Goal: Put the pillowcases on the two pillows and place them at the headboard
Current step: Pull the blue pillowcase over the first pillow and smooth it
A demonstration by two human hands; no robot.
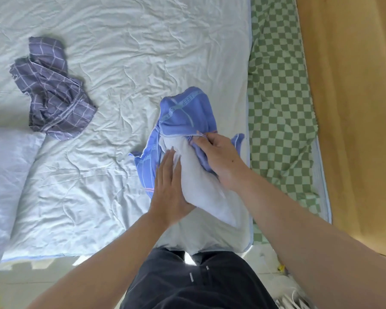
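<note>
Bunching blue pillowcase point(183, 112) half over white pillow point(201, 184)

Bare forearms and hands, no sleeves; dark trousers point(194, 284) with two small white marks.

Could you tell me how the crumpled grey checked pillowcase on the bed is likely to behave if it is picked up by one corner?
The grey checked pillowcase lies in soft, bunched folds on the quilt, so it would probably hang limp and unfurl. It looks thin and empty, so likely very light, and unlikely to slip from a pinch.

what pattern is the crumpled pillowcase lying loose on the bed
Grey-purple with a thin white grid check, seen in the head view.
</note>
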